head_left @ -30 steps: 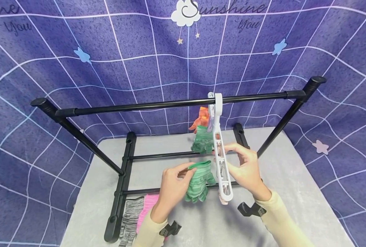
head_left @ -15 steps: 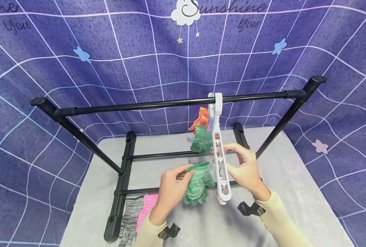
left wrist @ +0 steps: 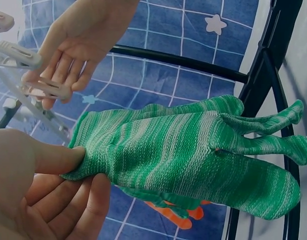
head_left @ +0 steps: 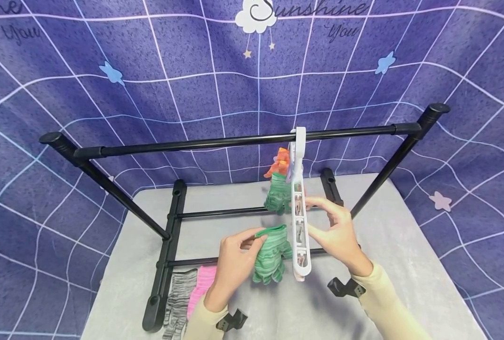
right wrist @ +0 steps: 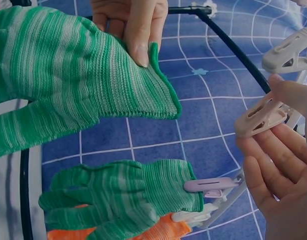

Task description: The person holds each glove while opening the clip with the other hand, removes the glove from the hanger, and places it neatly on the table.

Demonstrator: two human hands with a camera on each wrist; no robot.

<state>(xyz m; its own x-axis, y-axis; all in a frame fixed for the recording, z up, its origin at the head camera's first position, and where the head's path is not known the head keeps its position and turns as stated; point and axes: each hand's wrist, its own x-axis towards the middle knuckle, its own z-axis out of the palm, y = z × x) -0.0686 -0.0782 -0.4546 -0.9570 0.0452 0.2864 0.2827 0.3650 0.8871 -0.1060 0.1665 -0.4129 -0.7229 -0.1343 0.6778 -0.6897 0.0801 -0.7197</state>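
My left hand [head_left: 237, 257] pinches a green-and-white striped knit glove [head_left: 271, 255] by its cuff, thumb on one side and fingers on the other. The glove's fingers droop down in the head view. A white clip hanger [head_left: 296, 177] hangs from the black bar, just right of the glove and apart from it. Right of the hanger, my right hand [head_left: 334, 231] pinches one of its beige clothespins [right wrist: 261, 115] between thumb and fingers. Farther back, another green glove [right wrist: 113, 197] hangs by a purple clothespin [right wrist: 211, 185], with an orange glove [head_left: 281, 163] behind it.
The black rack's top bar [head_left: 201, 143] crosses above the hands, and its lower rails [head_left: 218, 213] run behind and beneath them. A grey striped knit piece [head_left: 180, 293] and a pink one [head_left: 202, 285] lie on the grey tabletop [head_left: 298, 311] at front left. A blue grid-patterned cloth stands behind.
The near end of the hanger has swung left, toward the held glove. My left hand and its glove have shifted slightly left and down. My right hand has hardly moved.
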